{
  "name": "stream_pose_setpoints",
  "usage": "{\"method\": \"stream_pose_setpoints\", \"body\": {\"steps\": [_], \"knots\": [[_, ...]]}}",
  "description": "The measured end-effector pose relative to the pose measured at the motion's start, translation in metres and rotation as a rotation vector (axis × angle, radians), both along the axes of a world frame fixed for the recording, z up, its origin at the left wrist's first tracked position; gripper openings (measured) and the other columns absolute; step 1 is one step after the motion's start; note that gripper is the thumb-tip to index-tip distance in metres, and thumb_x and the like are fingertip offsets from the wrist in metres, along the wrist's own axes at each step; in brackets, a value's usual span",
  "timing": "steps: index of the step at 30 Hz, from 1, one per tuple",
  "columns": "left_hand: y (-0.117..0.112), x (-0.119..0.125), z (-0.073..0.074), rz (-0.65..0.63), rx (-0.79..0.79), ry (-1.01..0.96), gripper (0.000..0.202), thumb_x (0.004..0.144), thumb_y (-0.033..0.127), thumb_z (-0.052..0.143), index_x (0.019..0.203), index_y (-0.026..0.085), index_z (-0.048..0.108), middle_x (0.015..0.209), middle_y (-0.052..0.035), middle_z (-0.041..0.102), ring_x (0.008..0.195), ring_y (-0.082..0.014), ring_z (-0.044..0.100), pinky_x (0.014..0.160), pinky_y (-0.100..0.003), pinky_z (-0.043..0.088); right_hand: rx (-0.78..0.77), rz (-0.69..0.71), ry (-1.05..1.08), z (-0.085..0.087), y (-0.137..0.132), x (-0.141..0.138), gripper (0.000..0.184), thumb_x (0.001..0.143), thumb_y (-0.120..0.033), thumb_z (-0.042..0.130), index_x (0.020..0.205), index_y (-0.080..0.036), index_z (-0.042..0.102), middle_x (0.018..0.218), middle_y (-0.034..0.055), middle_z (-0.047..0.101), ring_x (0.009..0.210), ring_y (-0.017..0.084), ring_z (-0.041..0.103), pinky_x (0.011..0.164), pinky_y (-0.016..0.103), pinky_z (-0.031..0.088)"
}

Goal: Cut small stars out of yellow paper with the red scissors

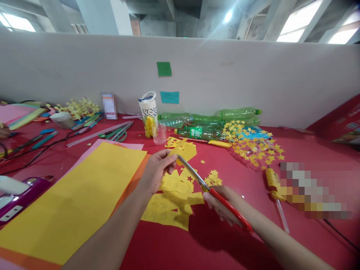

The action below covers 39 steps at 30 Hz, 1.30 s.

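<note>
Between the thumb and fingers of my left hand (160, 168) is a piece of yellow paper (188, 150). My right hand (225, 204) grips red-handled scissors (229, 210), whose blades point up and left. The blade tips meet the paper's edge close to my left thumb; whether they are parted I cannot tell. Below lie yellow paper scraps (168, 210), some with star-shaped holes. A small heap of cut yellow stars (213, 178) sits just beyond my right hand, and one loose star (203, 161) lies apart from it.
Large yellow sheets (70, 202) cover the left. Green plastic bottles (202, 133) lie along the white partition (112, 67), near a white tumbler (147, 108). Many yellow stars (253, 146) spread at back right. A yellow glue gun (272, 182) rests at right; green scissors (119, 133) lie back left.
</note>
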<state>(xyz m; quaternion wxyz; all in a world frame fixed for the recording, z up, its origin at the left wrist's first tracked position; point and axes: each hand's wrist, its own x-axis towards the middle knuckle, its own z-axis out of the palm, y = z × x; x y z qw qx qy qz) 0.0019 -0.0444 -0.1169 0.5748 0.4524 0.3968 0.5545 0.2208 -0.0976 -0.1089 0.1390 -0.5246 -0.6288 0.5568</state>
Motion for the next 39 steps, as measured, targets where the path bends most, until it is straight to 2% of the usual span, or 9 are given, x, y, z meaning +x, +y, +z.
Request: {"method": "stream_pose_setpoints", "body": {"steps": [8,17,27,33,39], "knots": [[0.001,-0.003,0.002,-0.019,-0.011,0.008,0.013,0.074,0.023,0.066,0.065,0.015,0.06,0.053,0.0038,0.052,0.042,-0.0034,0.04,0.043,-0.018,0.029,0.021,-0.003,-0.033,-0.003,0.002,0.001,0.039,0.081,-0.049,0.06,0.061,-0.019,0.045,0.04,-0.0103,0.035,0.031,0.007,0.042,0.031,0.015,0.033],[0.002,-0.005,0.001,-0.036,-0.014,0.001,0.016,0.076,0.023,0.066,0.064,0.015,0.058,0.053,0.0038,0.052,0.041,-0.0029,0.04,0.042,-0.017,0.028,0.008,-0.008,-0.039,0.002,0.0,-0.001,0.04,0.083,-0.049,0.059,0.06,-0.019,0.044,0.04,-0.0104,0.035,0.03,0.005,0.038,0.028,0.015,0.031],[0.001,-0.006,0.001,-0.042,0.001,0.014,0.016,0.078,0.023,0.064,0.065,0.015,0.059,0.054,0.0028,0.054,0.043,-0.004,0.043,0.044,-0.018,0.031,0.003,-0.017,-0.041,-0.002,0.001,-0.001,0.039,0.083,-0.046,0.06,0.06,-0.02,0.044,0.039,-0.0113,0.034,0.026,0.005,0.035,0.029,0.016,0.03],[0.0,-0.005,0.002,-0.015,0.046,0.081,0.015,0.081,0.023,0.06,0.068,0.015,0.06,0.057,0.0022,0.057,0.046,-0.0057,0.047,0.047,-0.019,0.036,0.031,-0.005,-0.004,-0.005,0.002,0.0,0.041,0.081,-0.051,0.059,0.061,-0.019,0.045,0.039,-0.0111,0.034,0.028,0.005,0.037,0.031,0.016,0.031],[-0.002,-0.002,-0.001,-0.024,0.079,0.067,0.015,0.082,0.022,0.059,0.069,0.016,0.059,0.058,0.0031,0.056,0.048,-0.0061,0.048,0.048,-0.019,0.037,0.067,0.004,-0.006,-0.01,-0.004,0.002,0.05,0.08,-0.066,0.047,0.065,-0.019,0.045,0.044,-0.0081,0.041,0.032,0.006,0.04,0.031,0.015,0.03]]}}
